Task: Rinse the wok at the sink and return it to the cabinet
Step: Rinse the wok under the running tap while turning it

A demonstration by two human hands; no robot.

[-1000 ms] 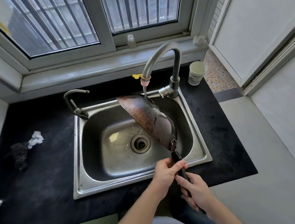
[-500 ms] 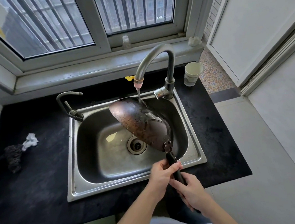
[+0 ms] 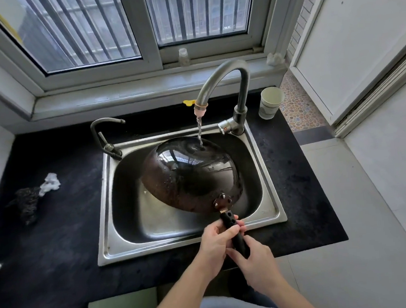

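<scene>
You've turned the wok (image 3: 191,176) from edge-on to bottom-up over the sink (image 3: 192,242), under the tap's stream (image 3: 199,132). Your left hand (image 3: 216,240) and right hand (image 3: 254,264) both clasp its one handle (image 3: 235,234).

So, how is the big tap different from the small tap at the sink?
The big tap stands at the back right of the sink; the small tap stands at the back left. The big tap rises in a high arch; the small tap is lower and thinner. Water runs from the big tap onto the wok; the small tap shows no water. Both look like grey metal.
</scene>
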